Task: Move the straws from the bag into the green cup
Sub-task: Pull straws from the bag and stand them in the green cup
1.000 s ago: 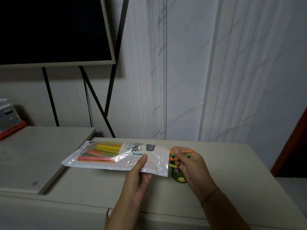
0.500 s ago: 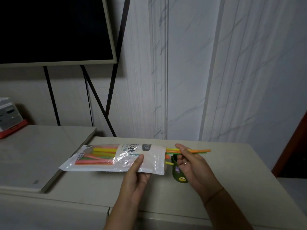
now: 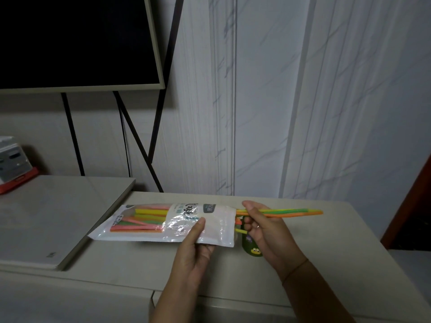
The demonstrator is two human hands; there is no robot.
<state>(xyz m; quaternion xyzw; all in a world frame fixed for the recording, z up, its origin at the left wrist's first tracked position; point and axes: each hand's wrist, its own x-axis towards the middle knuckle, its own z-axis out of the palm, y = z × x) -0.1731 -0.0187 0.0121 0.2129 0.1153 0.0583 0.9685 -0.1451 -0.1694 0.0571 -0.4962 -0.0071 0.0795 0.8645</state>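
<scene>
Left hand (image 3: 193, 250): thumb on top of bag (image 3: 163, 223), fingers under; pinches it near open end, same grip as before.
Right hand (image 3: 263, 231): pinches few straws (image 3: 291, 212), approx. level.
Straws: drawn further out to right vs. 0.5 s ago; rear ends still at bag mouth; others remain inside.
Green cup (image 3: 250, 249): upright on counter (image 3: 326, 264), below bag mouth, partly behind right hand; not moved.

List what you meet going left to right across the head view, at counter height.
Grey device on a red base → flat white slab → bag of straws → green cup → free ends of the pulled straws. Left out: left hand over the bag, right hand over the cup.
</scene>
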